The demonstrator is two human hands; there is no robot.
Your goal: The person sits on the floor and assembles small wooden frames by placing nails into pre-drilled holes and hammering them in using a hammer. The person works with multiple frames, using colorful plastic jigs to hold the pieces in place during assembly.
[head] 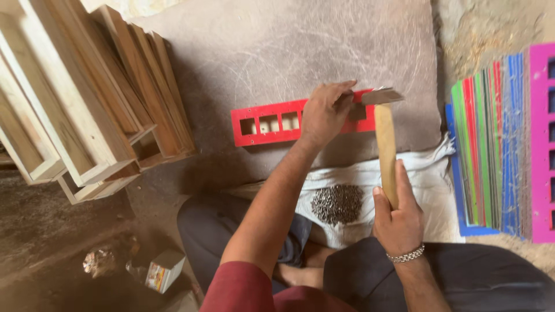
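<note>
A red strip (267, 123) with square cut-outs lies on a grey stone slab (277, 52). My left hand (324, 112) rests on the strip's right part, fingers pinched near its far end; whether they hold a nail is hidden. My right hand (398, 216) grips the wooden handle of a hammer (385, 144), whose metal head sits just above the strip's right end, close to my left fingertips. A pile of small dark nails (337, 203) lies on a white cloth (428, 179) between my hands.
Several wooden frames (87, 110) lean in a stack at the left. A stack of coloured strips, green, red, blue and pink (503, 144), stands at the right. A small box (163, 269) lies on the dirt floor at lower left. My crossed legs fill the bottom.
</note>
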